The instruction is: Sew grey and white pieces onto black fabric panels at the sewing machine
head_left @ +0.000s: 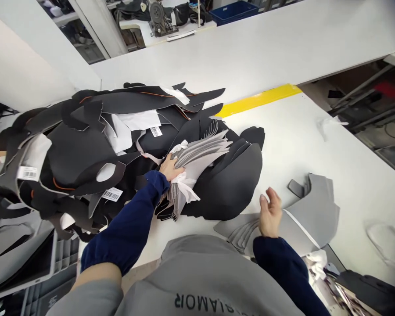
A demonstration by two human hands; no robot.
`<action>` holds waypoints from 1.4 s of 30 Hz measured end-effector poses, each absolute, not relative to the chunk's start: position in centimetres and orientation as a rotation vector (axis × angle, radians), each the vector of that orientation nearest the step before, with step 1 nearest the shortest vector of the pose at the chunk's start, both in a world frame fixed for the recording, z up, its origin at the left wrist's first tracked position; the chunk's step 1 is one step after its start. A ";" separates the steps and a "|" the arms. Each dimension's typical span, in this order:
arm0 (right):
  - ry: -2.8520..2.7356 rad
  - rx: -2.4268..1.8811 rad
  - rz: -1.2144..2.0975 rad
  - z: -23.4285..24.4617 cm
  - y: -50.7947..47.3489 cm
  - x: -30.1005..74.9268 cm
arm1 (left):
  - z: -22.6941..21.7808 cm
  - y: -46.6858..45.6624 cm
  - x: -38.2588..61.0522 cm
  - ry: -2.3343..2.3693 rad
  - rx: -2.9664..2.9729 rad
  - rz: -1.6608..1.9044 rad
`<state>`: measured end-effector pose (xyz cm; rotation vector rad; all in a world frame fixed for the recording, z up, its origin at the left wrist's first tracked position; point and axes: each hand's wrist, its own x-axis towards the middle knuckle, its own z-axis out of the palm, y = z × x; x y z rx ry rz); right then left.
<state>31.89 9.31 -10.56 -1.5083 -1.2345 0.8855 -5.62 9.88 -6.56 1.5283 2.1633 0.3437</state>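
Observation:
My left hand (171,168) grips a bundle of light grey cut fabric pieces (200,153) near its white cloth tie (186,186). The bundle lies fanned out on a pile of black cut pieces (230,184). My right hand (270,213) is just over a second stack of grey pieces (303,210), with its fingers half curled, a gap beside the thumb and nothing visible in them. A thin white band (301,228) crosses that stack. Whether the right hand touches the stack, I cannot tell.
Heaped black pieces (82,149) with barcode labels (112,194) cover the table's left part. Yellow tape (260,100) runs along the white table behind. Scissors-like metal tools (340,294) lie at the lower right. Beyond the table stand a sewing machine (158,17) and a blue crate (233,12).

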 end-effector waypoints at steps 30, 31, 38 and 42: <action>-2.357 -1.549 0.157 -10.6 11.5 23.4 | -8.9 8.7 -7.7 2.076 1.207 0.879; -2.379 -1.506 0.195 -10.4 11.6 21.8 | -9.0 8.7 -7.8 2.071 1.198 0.885; -2.289 -1.426 0.269 -10.6 13.0 19.8 | -10.2 8.4 -8.3 2.038 1.195 0.954; -2.089 -1.691 0.314 -13.1 12.6 24.6 | -10.7 8.4 -8.6 2.001 1.211 0.978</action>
